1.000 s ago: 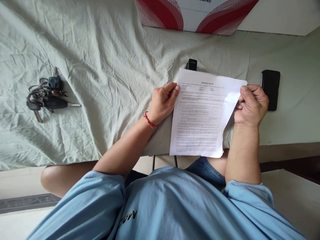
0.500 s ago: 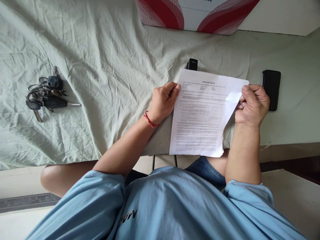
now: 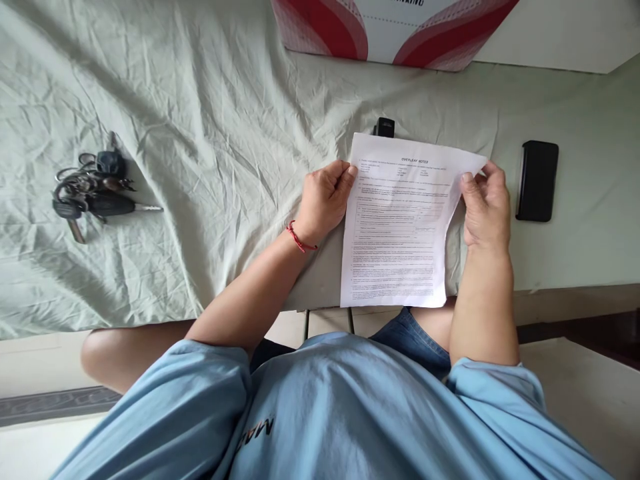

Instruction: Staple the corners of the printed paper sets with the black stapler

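A printed sheet of paper [image 3: 397,227] with lines of text hangs over the near edge of the table. My left hand [image 3: 325,200], with a red cord at the wrist, pinches its upper left edge. At the upper right edge my right hand [image 3: 484,207] holds the sheet between thumb and fingers. A small black object [image 3: 384,126] peeks out just behind the top of the paper.
A wrinkled pale green cloth [image 3: 210,133] covers the table. A bunch of keys [image 3: 93,193] lies at the left. A black phone [image 3: 537,180] lies right of my right hand. A red and white box [image 3: 390,30] stands at the far edge.
My right hand has shifted left and away from the phone, narrowing the sheet's spread. The paper has lifted slightly toward the far side. My left hand has barely moved.
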Demonstrator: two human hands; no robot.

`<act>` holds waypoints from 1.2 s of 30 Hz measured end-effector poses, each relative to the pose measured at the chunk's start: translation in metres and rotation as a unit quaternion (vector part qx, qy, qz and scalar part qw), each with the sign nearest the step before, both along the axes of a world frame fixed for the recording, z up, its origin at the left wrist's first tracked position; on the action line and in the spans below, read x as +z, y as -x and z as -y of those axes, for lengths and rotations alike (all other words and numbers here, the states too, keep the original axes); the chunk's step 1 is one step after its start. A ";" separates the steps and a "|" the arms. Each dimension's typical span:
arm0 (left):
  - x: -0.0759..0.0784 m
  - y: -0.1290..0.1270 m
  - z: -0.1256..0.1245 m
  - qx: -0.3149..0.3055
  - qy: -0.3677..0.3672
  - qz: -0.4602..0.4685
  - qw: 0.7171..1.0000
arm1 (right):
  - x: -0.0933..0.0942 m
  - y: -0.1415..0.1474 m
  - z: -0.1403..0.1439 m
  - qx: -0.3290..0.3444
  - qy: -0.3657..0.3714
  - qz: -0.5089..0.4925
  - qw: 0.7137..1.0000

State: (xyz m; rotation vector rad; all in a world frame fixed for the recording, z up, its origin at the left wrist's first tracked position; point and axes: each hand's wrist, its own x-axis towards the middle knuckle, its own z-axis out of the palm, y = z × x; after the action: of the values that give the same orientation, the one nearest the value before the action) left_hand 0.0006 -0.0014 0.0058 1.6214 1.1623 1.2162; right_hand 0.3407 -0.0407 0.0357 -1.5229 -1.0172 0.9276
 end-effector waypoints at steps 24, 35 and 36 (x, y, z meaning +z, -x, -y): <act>-0.044 0.017 -0.043 0.169 0.116 0.171 0.964 | 0.029 0.029 0.017 0.111 -0.037 -0.156 0.981; -0.024 0.058 -0.054 -0.003 0.115 0.172 0.978 | 0.039 0.027 0.023 0.010 -0.142 -0.016 0.990; -0.018 0.062 -0.054 -0.020 0.097 0.184 0.978 | 0.043 0.020 0.025 0.035 -0.131 -0.008 0.991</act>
State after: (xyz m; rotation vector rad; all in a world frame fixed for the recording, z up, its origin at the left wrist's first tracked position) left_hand -0.0618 0.0529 -0.0120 1.2065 0.9739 1.2696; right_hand 0.3211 -0.0661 0.0783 -1.2671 -1.1390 0.8174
